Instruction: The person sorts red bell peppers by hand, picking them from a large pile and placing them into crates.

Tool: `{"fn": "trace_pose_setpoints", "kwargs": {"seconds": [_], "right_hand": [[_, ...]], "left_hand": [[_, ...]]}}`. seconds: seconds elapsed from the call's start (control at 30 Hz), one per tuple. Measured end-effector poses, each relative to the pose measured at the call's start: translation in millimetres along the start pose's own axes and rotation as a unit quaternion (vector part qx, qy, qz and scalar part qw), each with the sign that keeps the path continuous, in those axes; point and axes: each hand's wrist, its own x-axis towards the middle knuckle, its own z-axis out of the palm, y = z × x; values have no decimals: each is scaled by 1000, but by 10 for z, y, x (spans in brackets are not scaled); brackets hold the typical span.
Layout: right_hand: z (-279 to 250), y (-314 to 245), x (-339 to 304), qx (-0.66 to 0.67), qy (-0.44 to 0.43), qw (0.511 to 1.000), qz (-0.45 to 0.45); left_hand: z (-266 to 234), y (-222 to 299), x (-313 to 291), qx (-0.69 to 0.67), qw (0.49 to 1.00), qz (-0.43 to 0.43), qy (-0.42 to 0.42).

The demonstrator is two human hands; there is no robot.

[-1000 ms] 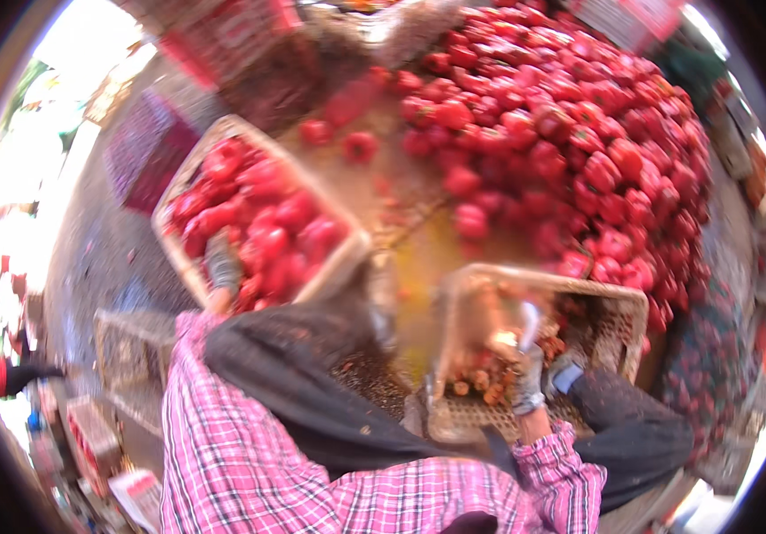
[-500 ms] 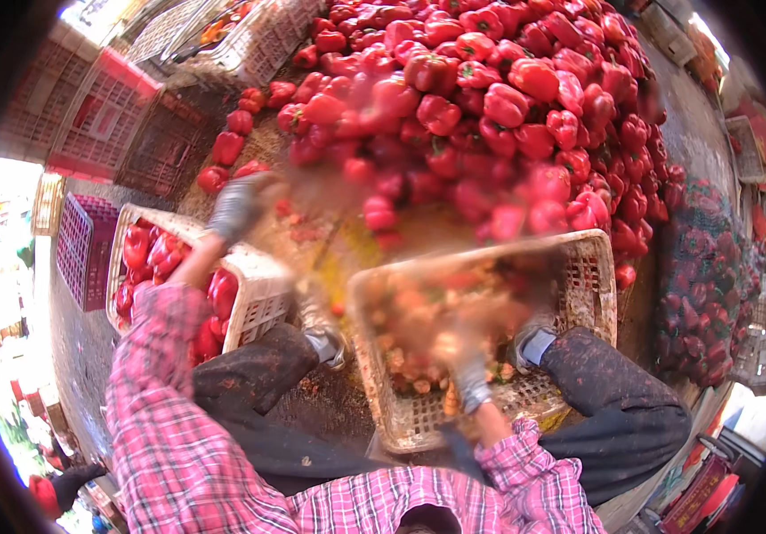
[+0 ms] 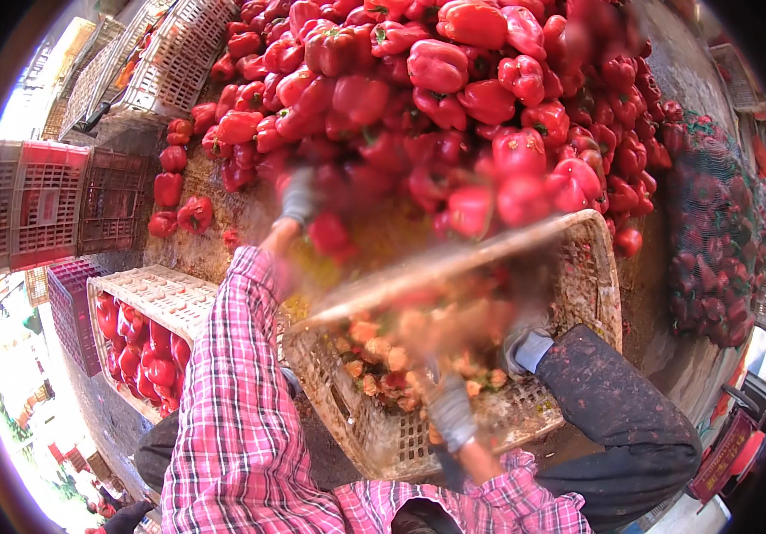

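Observation:
My left hand (image 3: 298,198), in a grey glove, reaches forward to the near edge of a big heap of red bell peppers (image 3: 437,67). A loose red pepper (image 3: 331,237) lies close beside it. Motion blur smears its fingers. My right hand (image 3: 451,411), also gloved, is over a dirty white plastic crate (image 3: 598,285) between my legs. Inside that crate lie many orange-brown pieces that look like pepper cores (image 3: 396,358). The right hand's fingers are blurred among them, and whether it holds anything is hidden.
At my left stands a white crate (image 3: 156,298) of red peppers, beside a purple crate (image 3: 72,307). Stacked crates (image 3: 49,209) rise farther left. A green net sack (image 3: 712,240) of peppers stands at the right. Several peppers (image 3: 168,190) lie apart from the heap.
My left hand has moved right, from near the white pepper crate to the heap's edge. My right hand remains over the crate of cores. The whole view has shifted.

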Motion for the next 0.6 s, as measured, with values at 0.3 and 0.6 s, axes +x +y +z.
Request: {"fn": "trace_pose_setpoints", "kwargs": {"seconds": [0.3, 0.6], "right_hand": [[13, -341, -52, -228, 154, 917, -289], [461, -75, -370, -480, 129, 770, -400]], "left_hand": [[-1681, 573, -1145, -443, 892, -39, -77], [-2378, 1777, -2903, -375, 925, 16, -63]]}}
